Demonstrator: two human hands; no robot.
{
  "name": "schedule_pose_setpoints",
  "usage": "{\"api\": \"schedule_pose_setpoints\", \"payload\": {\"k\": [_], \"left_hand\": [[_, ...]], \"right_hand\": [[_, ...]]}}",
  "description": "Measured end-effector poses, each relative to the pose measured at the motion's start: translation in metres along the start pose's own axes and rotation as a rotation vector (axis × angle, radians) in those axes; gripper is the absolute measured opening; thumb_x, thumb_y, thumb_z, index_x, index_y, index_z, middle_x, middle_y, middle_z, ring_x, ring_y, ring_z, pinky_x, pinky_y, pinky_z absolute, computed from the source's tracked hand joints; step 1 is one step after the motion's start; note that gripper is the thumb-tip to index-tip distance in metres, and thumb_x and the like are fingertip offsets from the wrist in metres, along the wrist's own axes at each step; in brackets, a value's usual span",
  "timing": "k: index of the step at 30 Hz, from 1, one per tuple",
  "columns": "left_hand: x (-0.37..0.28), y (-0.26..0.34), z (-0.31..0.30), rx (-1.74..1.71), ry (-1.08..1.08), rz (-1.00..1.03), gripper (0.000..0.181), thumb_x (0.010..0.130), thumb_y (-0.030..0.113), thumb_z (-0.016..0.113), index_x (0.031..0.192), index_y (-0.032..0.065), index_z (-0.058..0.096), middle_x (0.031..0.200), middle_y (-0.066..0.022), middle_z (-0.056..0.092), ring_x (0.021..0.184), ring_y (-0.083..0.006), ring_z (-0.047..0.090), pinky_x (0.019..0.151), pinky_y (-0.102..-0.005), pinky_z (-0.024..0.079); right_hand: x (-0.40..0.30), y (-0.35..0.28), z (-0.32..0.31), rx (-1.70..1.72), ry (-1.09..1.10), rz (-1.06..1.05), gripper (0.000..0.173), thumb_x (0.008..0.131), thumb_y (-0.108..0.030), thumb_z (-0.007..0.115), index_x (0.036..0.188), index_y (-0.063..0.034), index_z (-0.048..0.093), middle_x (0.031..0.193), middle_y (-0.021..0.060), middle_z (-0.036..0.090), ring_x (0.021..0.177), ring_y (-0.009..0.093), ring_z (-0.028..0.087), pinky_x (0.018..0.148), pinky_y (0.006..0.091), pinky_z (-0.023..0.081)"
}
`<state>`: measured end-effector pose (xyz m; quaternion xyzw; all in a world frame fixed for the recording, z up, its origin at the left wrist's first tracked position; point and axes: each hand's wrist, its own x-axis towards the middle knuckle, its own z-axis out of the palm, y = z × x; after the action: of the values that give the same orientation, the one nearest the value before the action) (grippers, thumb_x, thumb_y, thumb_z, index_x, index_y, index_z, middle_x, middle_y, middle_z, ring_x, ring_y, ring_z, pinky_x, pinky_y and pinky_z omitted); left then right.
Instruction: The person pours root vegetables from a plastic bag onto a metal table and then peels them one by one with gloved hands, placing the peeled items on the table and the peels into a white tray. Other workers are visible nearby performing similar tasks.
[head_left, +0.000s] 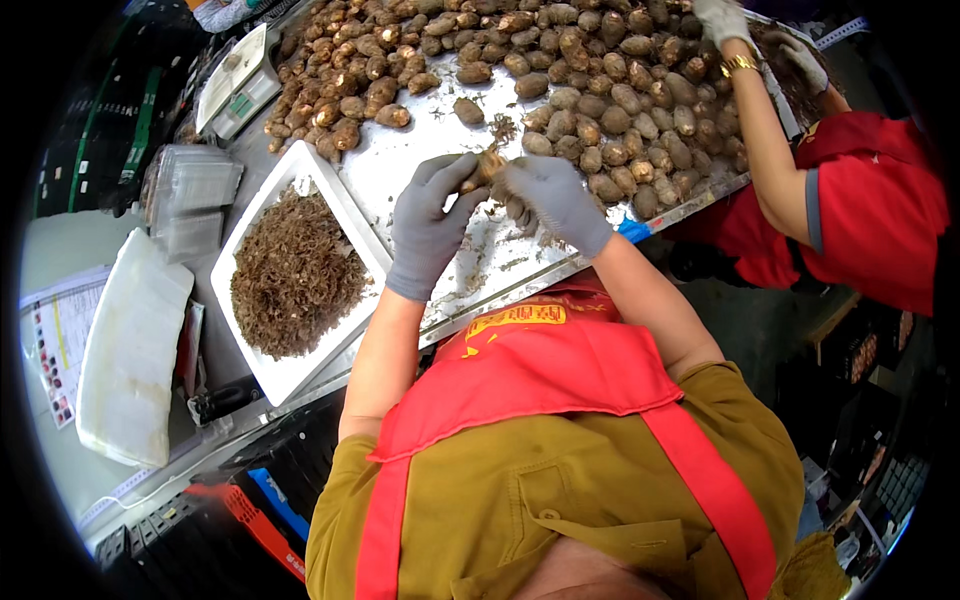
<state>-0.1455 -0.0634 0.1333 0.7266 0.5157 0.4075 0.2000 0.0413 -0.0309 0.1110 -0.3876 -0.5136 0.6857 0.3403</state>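
My left hand (426, 225), in a grey knit glove, pinches a small taro corm (480, 172) between thumb and fingers above the metal table. My right hand (562, 202), gloved alike, is curled at the corm's fibrous right end and is slightly blurred. The glove hides part of the corm. Brown fibre scraps (501, 129) lie on the table just beyond my hands. A single taro (469, 112) rests apart from the piles. To the left, a white foam box (247, 352) holds a heap of brown fibres (296, 277).
Hairy taros (630, 112) crowd the right; cleaner-looking ones (337, 90) lie at the back left. A scale (238, 90), clear plastic containers (195, 191) and a foam slab (135, 360) stand left. At right, a co-worker's gloved hand (722, 22) reaches over the pile.
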Motion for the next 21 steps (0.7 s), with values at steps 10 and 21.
{"api": "schedule_pose_setpoints", "payload": {"k": [10, 21], "left_hand": [[0.001, 0.004, 0.015, -0.592, 0.093, -0.571, 0.034, 0.092, 0.017, 0.064, 0.119, -0.0038, 0.061, 0.095, -0.0101, 0.069, 0.075, -0.0135, 0.066, 0.070, -0.0251, 0.054], [0.009, -0.008, 0.000, -0.287, -0.167, -0.517, 0.028, 0.086, 0.013, 0.067, 0.109, -0.0020, 0.067, 0.087, -0.0048, 0.068, 0.075, -0.0069, 0.060, 0.070, -0.0225, 0.050]], "right_hand": [[0.009, -0.013, -0.033, -0.068, 0.092, -0.274, 0.031, 0.087, -0.019, 0.068, 0.112, -0.0011, 0.069, 0.095, 0.0053, 0.073, 0.081, 0.009, 0.064, 0.075, 0.0223, 0.049], [0.041, 0.015, -0.012, -0.805, 0.162, -0.523, 0.025, 0.086, -0.028, 0.062, 0.095, -0.0056, 0.068, 0.078, 0.0194, 0.062, 0.072, 0.038, 0.059, 0.067, 0.0452, 0.047]]}}
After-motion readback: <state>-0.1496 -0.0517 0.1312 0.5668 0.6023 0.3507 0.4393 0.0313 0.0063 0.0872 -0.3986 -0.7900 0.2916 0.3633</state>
